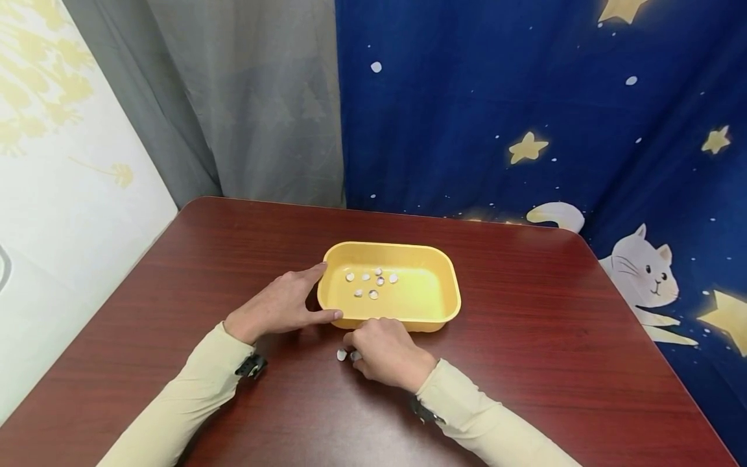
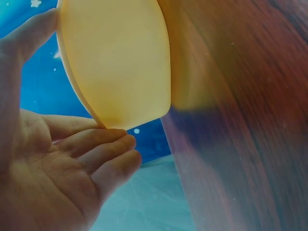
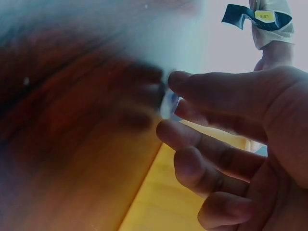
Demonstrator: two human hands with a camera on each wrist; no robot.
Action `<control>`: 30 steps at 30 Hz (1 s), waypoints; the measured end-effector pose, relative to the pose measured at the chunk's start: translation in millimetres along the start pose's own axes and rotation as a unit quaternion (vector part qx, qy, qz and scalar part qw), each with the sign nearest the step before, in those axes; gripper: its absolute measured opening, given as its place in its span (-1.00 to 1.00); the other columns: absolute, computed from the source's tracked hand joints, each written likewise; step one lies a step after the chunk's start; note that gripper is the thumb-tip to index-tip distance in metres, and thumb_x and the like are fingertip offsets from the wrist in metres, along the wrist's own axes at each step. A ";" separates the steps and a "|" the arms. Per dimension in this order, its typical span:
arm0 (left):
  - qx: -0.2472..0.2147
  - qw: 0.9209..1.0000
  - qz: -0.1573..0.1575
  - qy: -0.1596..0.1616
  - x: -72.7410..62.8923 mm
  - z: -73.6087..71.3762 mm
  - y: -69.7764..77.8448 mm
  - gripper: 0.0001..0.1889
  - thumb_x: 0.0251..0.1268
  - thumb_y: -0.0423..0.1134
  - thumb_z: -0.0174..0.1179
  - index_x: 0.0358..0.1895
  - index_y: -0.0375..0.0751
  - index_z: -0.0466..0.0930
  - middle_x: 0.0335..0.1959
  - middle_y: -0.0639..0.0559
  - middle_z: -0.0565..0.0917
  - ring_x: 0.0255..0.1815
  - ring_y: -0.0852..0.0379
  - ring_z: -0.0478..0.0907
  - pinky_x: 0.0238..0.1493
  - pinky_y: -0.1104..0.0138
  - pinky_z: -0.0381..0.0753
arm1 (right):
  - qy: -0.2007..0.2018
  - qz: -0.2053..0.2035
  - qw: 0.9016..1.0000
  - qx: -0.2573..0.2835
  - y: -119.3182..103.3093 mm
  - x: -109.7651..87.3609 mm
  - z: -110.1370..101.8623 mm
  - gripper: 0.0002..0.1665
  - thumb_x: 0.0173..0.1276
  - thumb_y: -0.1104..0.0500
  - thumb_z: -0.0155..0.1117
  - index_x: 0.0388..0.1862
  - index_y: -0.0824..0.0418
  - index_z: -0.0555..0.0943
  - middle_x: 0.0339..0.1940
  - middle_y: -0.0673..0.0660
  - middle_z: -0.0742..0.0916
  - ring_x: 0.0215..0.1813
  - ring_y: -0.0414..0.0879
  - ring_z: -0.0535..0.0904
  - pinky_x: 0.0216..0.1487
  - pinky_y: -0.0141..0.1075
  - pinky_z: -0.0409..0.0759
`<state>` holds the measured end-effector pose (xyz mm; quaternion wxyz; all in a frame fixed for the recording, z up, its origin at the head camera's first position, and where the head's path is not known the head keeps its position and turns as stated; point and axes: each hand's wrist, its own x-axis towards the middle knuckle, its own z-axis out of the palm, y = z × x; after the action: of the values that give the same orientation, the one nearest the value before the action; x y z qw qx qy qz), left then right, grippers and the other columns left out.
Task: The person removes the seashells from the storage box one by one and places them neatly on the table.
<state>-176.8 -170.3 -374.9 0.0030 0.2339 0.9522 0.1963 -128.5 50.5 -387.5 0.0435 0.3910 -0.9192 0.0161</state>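
My left hand (image 1: 280, 305) holds the left end of a yellow plastic basin (image 1: 452, 292), thumb at the near corner and fingers against the end wall. In the left wrist view the thumb and fingertips meet the basin's rim (image 2: 72, 79). Just in front of the basin, my right hand (image 1: 388, 353) is low over the table, pinching a small clear glass bead (image 3: 168, 103) between thumb and index finger. Its other fingers are loosely bent. Another glass bead (image 1: 341, 355) lies on the table just left of those fingertips. Inside the basin several similar beads (image 1: 373, 294) are scattered over the left half.
The basin stands on a reddish-brown wooden table (image 1: 525, 363) with rounded far corners. Behind it hang a grey curtain (image 1: 262, 97) and a blue curtain (image 1: 443, 110) printed with stars and a white cat. A white patterned surface (image 1: 70, 194) borders the table's left side.
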 end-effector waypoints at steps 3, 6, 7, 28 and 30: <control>0.000 1.000 0.001 0.000 -0.3 0.0 0.6 0.11 0.09 0.38 0.32 0.54 -0.34 0.17 0.42 -0.22 0.49 0.26 -0.05 0.62 0.26 0.04 0.61 | 0.011 -0.005 1.000 0.003 0.8 -3.5 -5.2 -0.91 0.11 0.08 0.53 -0.41 -0.11 0.75 -0.56 -0.21 0.71 -0.54 -0.22 0.58 -0.60 -0.30 0.49; 0.000 1.000 0.002 0.000 0.5 0.1 0.5 0.11 0.09 0.39 0.32 0.55 -0.32 0.17 0.42 -0.20 0.49 0.24 -0.03 0.63 0.25 0.06 0.62 | 0.026 -0.013 0.999 0.016 4.0 -8.1 -12.3 -0.90 0.15 0.04 0.53 -0.45 -0.07 0.72 -0.54 -0.21 0.70 -0.53 -0.24 0.57 -0.56 -0.29 0.50; 0.000 1.000 0.002 0.000 0.7 0.1 0.5 0.11 0.10 0.38 0.32 0.54 -0.32 0.17 0.42 -0.20 0.50 0.24 -0.02 0.63 0.25 0.07 0.62 | 0.033 -0.016 0.999 0.020 5.6 -9.7 -15.0 -0.90 0.15 0.05 0.53 -0.45 -0.06 0.72 -0.53 -0.20 0.70 -0.52 -0.24 0.57 -0.55 -0.29 0.51; 0.004 1.000 0.000 0.002 0.3 1.2 -1.1 0.12 0.10 0.41 0.30 0.52 -0.38 0.19 0.41 -0.25 0.49 0.27 -0.08 0.61 0.25 0.05 0.63 | 0.176 0.032 0.978 0.111 58.0 13.8 -15.4 -0.91 0.16 0.22 0.51 -0.36 0.13 0.74 -0.43 -0.04 0.74 -0.34 -0.14 0.69 -0.29 -0.27 0.65; 0.003 1.000 0.001 0.001 -0.1 1.2 -0.7 0.12 0.10 0.41 0.30 0.52 -0.38 0.19 0.41 -0.24 0.49 0.27 -0.08 0.61 0.24 0.05 0.63 | 0.159 0.057 0.979 0.117 62.7 18.5 -10.5 -0.93 0.17 0.22 0.50 -0.37 0.13 0.75 -0.42 -0.01 0.74 -0.35 -0.13 0.66 -0.32 -0.28 0.62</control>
<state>-176.9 -170.5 -376.3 0.0014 0.2347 0.9525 0.1939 -185.8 81.4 -375.0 0.1421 0.3331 -0.9130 0.1878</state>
